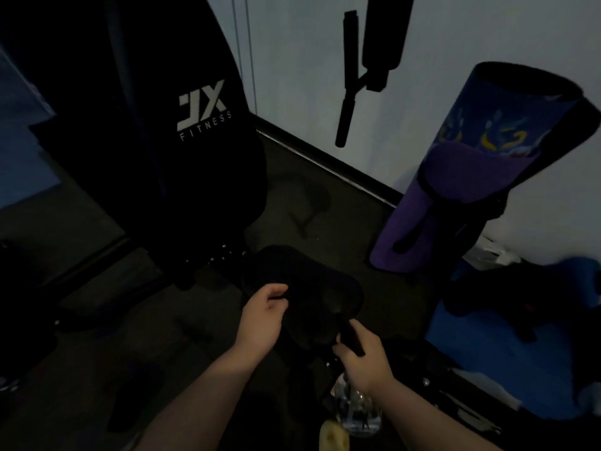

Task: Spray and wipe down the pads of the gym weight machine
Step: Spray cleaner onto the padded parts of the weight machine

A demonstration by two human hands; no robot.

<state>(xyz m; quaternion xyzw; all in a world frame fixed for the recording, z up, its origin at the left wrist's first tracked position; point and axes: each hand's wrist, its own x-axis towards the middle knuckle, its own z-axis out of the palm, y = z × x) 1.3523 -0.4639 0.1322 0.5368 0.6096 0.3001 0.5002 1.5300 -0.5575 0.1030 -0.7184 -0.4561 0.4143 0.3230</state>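
Dim carpeted floor [331, 203] meets a pale wall [299, 70] that runs from about eleven o'clock down toward three o'clock, and most of the scene sits in shadow. At nine to ten o'clock rises the weight machine's tall black back pad [182, 151], printed with a white fitness logo. Below it, near the centre and slightly toward six o'clock, lies the black seat pad [312, 288], hard to separate from the dark around it. The left hand [261, 315] rests at the seat pad's near left edge, fingers curled and apparently pinching something dark, possibly a cloth; the picture is too murky to say for certain. Just to its right, at about five o'clock from the pad, the right hand [364, 358] grips the black trigger head of a clear spray bottle [357, 408], whose body hangs below the fist. The nozzle seems to point up and away toward the pad at roughly eleven o'clock from that hand. Judging by this, the spray is the step in hand, and the right hand is well aimed for it while the left is nearer for wiping. Overhead at one o'clock hangs a black handle bar [346, 79]. At two to three o'clock a rolled purple mat [455, 196] leans on the wall.
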